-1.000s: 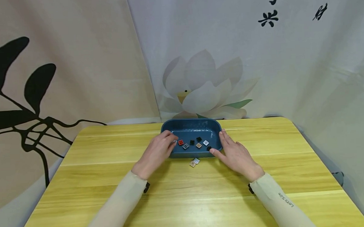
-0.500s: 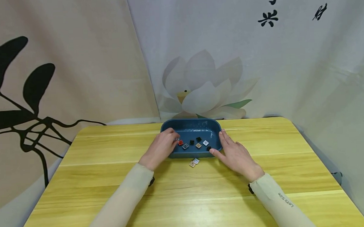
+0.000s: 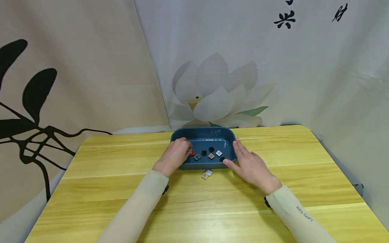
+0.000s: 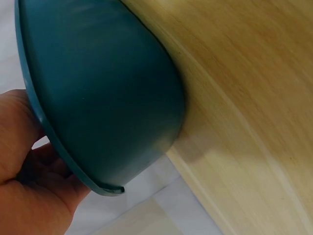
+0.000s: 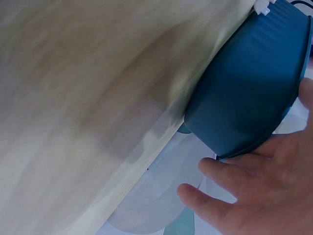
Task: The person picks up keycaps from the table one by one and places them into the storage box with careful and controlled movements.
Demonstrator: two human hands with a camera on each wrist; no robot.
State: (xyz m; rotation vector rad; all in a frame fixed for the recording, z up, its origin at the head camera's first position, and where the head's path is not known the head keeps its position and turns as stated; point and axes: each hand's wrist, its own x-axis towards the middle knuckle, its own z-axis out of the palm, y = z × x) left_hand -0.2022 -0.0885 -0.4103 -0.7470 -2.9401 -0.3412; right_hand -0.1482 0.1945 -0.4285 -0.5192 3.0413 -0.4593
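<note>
Small square keyboard switches lie in the blue rectangular tray: a red switch, a grey switch, a brown-stemmed switch, a white switch and several black ones. Over the tray's left rim reaches my left hand, its fingertips pinching a pale switch beside the red one. My right hand rests at the tray's right end with fairly straight fingers along the rim. Its thumb lies at the front right corner, close to a black switch. In the left wrist view the tray wall hides my fingertips.
Two more switches, a brown-stemmed one and a white one, lie on the wooden table just in front of the tray. The tray stands at the table's far edge, before a printed cloth backdrop.
My left hand has shifted slightly right and inward over the tray, the pale switch moving with its fingertips toward the red one. My right hand has stayed at the tray's end.
</note>
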